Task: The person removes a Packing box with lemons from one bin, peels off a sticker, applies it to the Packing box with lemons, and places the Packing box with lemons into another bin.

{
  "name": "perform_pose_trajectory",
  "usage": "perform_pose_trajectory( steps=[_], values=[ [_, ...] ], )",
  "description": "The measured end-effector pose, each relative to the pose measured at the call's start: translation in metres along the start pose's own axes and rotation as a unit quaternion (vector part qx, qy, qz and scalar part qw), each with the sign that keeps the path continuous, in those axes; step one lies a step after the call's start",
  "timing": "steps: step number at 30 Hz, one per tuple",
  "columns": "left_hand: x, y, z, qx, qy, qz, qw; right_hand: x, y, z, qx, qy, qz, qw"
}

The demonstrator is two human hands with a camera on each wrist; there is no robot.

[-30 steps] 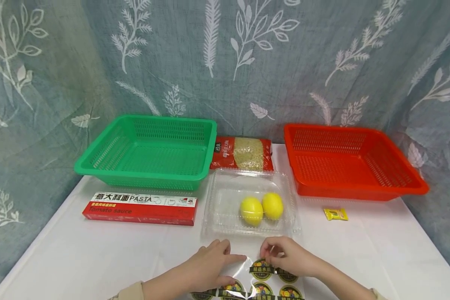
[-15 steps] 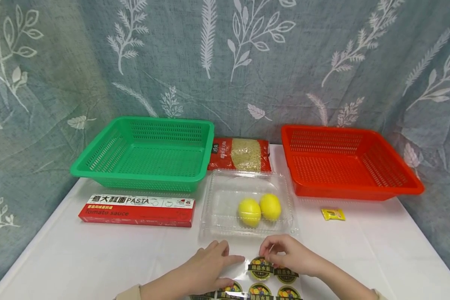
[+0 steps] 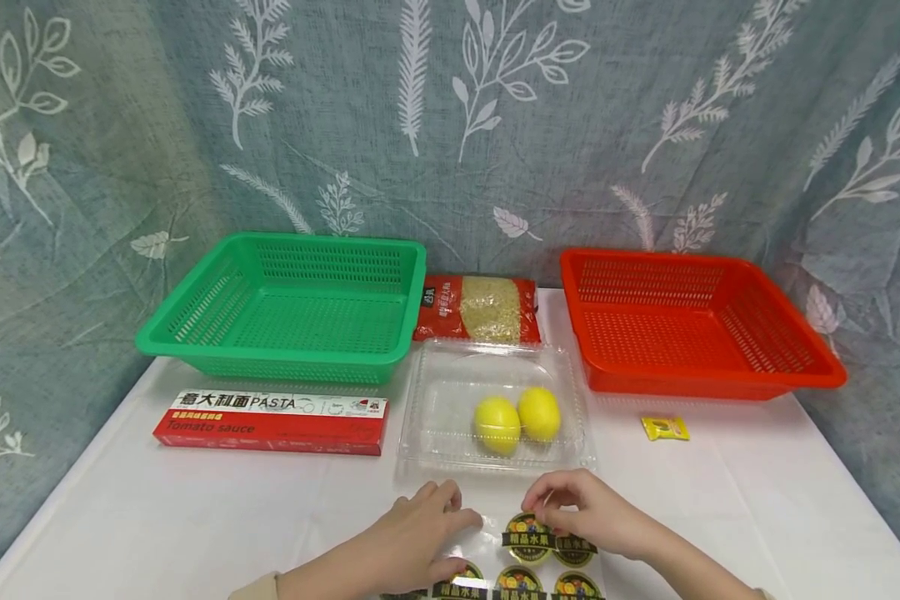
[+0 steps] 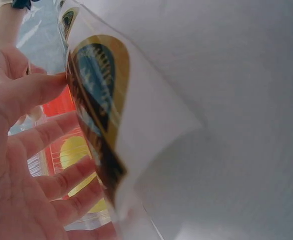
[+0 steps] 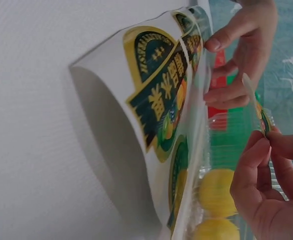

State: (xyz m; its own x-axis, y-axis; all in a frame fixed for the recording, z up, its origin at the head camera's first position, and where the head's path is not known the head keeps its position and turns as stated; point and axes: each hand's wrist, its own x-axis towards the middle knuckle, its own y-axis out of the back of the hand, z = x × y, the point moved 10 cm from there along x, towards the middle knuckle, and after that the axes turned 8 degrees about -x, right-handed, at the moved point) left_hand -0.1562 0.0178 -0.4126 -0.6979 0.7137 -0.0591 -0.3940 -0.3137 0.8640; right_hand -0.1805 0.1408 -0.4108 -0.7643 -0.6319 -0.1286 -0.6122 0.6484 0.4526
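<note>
A clear sticker sheet point(image 3: 527, 568) with round fruit labels lies at the table's near edge and curls upward point(image 5: 159, 102). My left hand point(image 3: 418, 540) rests on its left part, with the fingers point(image 4: 34, 97) laid straight against it. My right hand point(image 3: 579, 507) pinches the edge of one round sticker point(image 5: 259, 107) between thumb and fingertips point(image 5: 259, 150), and that sticker stands lifted off the sheet. Just beyond the hands is a clear plastic clamshell box point(image 3: 442, 392) holding two lemons point(image 3: 517, 419).
A green basket point(image 3: 195, 292) stands at the back left and a red basket point(image 3: 802, 367) at the back right. A red bag of grain point(image 3: 478, 308) lies between them. A red pasta box point(image 3: 270, 421) lies left of the clamshell. A small yellow packet point(image 3: 665, 428) lies to its right.
My right hand has crept slightly right while it pinches the sticker, and the sheet has shifted a little with it. My left hand stays on the sheet.
</note>
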Motion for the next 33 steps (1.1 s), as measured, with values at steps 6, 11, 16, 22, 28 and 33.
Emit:
perform_pose_trajectory(
  steps=[6,11,16,22,28,33],
  values=[
    [-0.001,0.004,0.004,0.031,-0.009,0.008,0.9995,-0.001,0.0,-0.006,0.018,0.012,0.002,1.0],
    [-0.002,0.014,0.01,0.022,-0.023,0.028,0.9991,-0.001,0.005,-0.009,0.017,0.004,0.023,1.0],
    [-0.001,0.03,0.019,-0.119,-0.046,0.083,0.9883,-0.001,0.01,-0.009,0.033,-0.009,0.047,0.998],
    [0.002,0.037,0.011,-0.336,-0.004,0.107,0.9359,0.0,0.012,-0.014,0.052,-0.005,0.059,0.997],
    [0.004,0.037,0.005,-0.389,0.024,0.115,0.9136,0.003,0.013,-0.023,0.042,0.01,0.065,0.997],
    [0.005,0.032,0.0,-0.427,0.046,0.111,0.8961,0.005,0.016,-0.028,0.028,0.017,0.077,0.996]
  ],
)
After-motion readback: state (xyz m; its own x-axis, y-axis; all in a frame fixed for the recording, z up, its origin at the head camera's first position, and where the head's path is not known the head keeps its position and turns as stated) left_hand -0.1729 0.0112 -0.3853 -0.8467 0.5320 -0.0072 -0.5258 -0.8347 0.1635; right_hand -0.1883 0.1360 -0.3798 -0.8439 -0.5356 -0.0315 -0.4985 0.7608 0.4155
